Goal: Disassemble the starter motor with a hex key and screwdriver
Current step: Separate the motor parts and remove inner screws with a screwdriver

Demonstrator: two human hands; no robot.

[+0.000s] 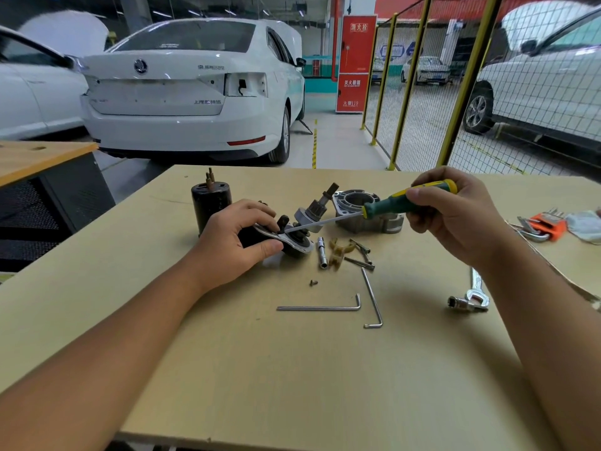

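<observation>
Steel hex keys point(325, 306) lie nearest the viewer on the bench point(292, 385), just this side of the motor point(286, 239) — the dark body lies on its side, mid-bench. Left hand point(237, 242) curls round the motor, thumb under its end plate, pinning it down. Right hand point(455, 213), to the motor's right, grips a green-and-yellow screwdriver point(390, 205), its tip set against the end plate. Loose bolts point(359, 253) and a small screw point(313, 282) lie beside the motor; an aluminium housing point(367, 209) and a black cylinder point(209, 200) stand just beyond it. By its look the motor is heavy, rigid metal and liable to roll — best held around the body, not by the thin plate. Beyond the bench, a white car point(195, 92).
</observation>
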